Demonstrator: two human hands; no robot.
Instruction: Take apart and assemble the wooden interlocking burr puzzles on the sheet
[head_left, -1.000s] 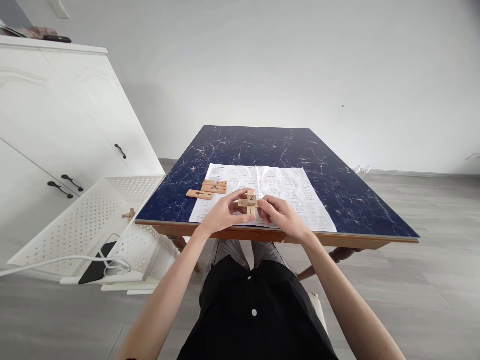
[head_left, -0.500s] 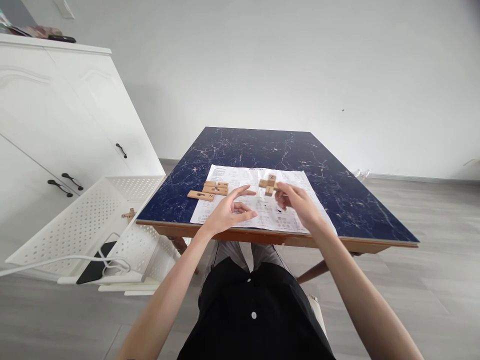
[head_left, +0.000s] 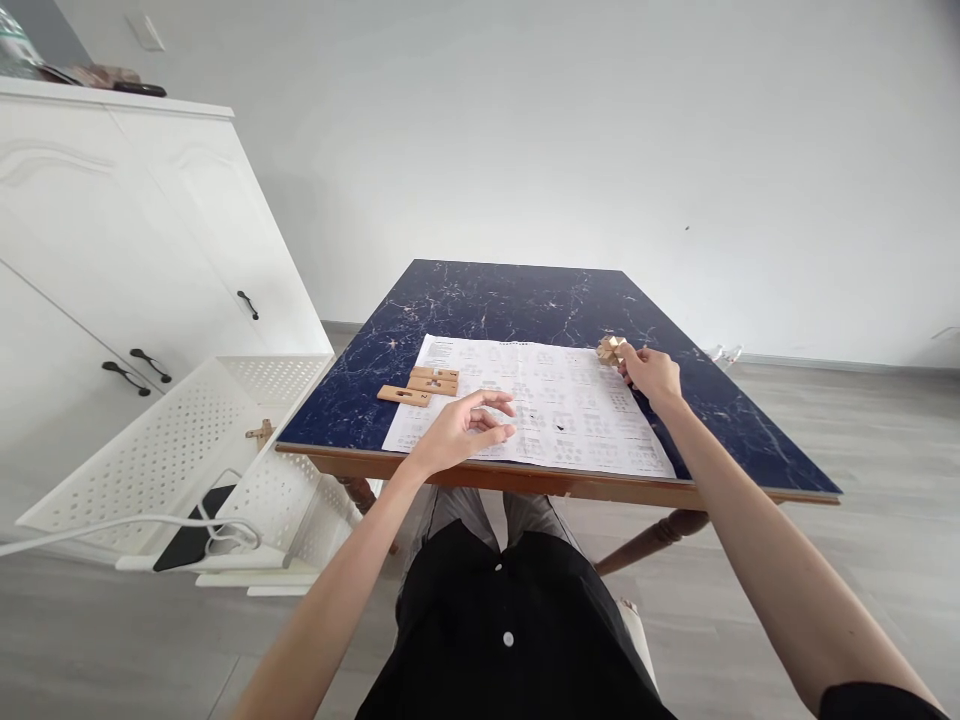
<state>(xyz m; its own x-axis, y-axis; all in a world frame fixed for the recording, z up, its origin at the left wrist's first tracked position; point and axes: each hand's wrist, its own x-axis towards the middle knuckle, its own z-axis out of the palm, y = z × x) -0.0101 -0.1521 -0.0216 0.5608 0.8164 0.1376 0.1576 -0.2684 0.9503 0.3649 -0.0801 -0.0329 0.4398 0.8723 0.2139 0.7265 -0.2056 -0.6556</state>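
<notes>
At the right edge of the printed sheet (head_left: 517,375), my right hand (head_left: 652,375) is closed on a small wooden interlocking puzzle (head_left: 611,350) made of crossed blocks. The puzzle is low over the sheet's upper right corner; whether it touches the table I cannot tell. My left hand (head_left: 465,430) hovers over the lower left of the sheet, fingers curved and apart, holding nothing. Several flat wooden pieces with cut-out slots, one of them a numbered slotted piece (head_left: 404,396), lie by the sheet's left edge, up and left of my left hand.
The sheet lies on a dark blue marble-patterned table (head_left: 517,295) with a wooden edge. To the left are a white cabinet (head_left: 172,220) and a white perforated bin (head_left: 150,470). A wooden cross-shaped piece (head_left: 261,432) and a white cable (head_left: 135,518) are at the bin.
My right hand has carried the wooden puzzle from above the sheet's middle to its upper right corner. My left hand has stayed nearly in place. The view has shifted slightly.
</notes>
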